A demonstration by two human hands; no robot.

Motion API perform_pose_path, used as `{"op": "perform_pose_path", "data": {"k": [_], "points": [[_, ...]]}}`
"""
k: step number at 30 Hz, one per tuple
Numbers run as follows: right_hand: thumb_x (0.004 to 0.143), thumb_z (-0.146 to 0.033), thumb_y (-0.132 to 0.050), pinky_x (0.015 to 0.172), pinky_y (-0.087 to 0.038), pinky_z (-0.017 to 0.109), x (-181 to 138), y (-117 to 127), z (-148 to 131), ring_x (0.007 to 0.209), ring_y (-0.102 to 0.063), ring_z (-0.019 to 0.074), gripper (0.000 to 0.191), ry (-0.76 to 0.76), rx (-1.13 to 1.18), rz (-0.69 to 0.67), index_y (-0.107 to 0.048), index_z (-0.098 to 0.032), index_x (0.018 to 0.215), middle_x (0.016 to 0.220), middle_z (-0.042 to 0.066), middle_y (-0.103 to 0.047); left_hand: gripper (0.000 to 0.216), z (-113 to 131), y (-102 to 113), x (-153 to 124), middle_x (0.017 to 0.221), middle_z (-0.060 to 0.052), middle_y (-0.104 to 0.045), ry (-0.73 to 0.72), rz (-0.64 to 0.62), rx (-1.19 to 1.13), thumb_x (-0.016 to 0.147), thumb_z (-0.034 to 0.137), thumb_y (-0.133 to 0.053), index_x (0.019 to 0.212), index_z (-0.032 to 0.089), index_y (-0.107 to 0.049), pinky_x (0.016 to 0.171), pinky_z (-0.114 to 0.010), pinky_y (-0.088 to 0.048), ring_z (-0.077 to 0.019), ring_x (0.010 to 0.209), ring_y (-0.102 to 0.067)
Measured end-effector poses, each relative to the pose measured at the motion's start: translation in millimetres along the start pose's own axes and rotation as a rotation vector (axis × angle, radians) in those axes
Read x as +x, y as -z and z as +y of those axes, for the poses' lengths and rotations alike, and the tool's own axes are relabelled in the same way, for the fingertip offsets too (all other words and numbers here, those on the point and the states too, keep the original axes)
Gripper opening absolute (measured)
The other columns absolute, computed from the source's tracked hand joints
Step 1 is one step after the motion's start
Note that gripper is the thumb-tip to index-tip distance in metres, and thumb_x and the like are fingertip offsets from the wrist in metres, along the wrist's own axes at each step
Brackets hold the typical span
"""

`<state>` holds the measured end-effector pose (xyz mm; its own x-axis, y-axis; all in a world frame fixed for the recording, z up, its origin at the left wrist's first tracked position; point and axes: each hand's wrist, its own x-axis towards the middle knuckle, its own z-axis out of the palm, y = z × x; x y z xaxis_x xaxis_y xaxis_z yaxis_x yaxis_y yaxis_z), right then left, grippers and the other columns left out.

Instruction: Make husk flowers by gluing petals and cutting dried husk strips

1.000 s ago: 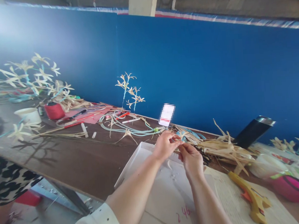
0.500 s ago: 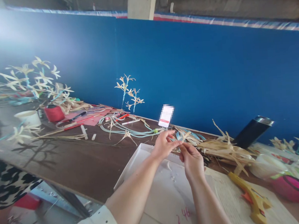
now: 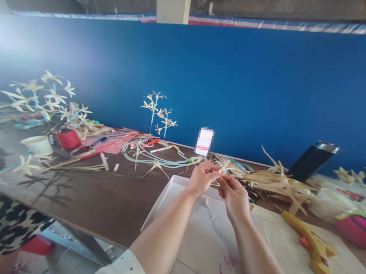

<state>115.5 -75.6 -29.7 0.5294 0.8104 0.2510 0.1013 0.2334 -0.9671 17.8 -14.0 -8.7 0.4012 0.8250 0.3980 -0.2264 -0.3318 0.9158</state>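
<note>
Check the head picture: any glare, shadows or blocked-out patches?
In the head view, glare whitens the blue panel at upper left, a branching shadow lies on the table at left, and pixelation covers most of the white object beyond the left hand.

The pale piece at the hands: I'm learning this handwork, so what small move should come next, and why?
Probably a slight turn of the pale piece by the left hand, which sits close against it: the right hand seems to pinch the lower end, and the upper end stands free.
</note>
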Motion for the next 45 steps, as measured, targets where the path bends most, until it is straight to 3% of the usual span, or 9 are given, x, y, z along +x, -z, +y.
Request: {"op": "perform_pose_path", "data": {"k": [15,45], "points": [[0.074,-0.043,-0.060,0.041,-0.029,0.023,-4,2,-8,0.041,-0.042,0.0108,0.029,0.119,-0.302,0.086,-0.069,-0.018,0.084,0.043,-0.004,-0.048,0.024,3,0,-1,0.086,-0.005,-0.062,-0.021,0.017,0.069,0.069,0.036,-0.064,0.079,0.014,-0.068,0.069,-0.022,-0.043,-0.0130,0.078,-0.055],[0.072,-0.042,-0.060,0.045,-0.035,0.024,-10,-4,-13,0.040,-0.047,0.0115,0.029,0.120,-0.395,0.243,-0.071,-0.017,0.083,0.045,-0.003,-0.053,0.013,6,-7,-4,0.073,-0.003,-0.056,-0.130,0.072,0.077,0.069,0.027,-0.066,0.076,0.017,-0.071,0.071,-0.025,-0.042,-0.0136,0.077,-0.052]]}}
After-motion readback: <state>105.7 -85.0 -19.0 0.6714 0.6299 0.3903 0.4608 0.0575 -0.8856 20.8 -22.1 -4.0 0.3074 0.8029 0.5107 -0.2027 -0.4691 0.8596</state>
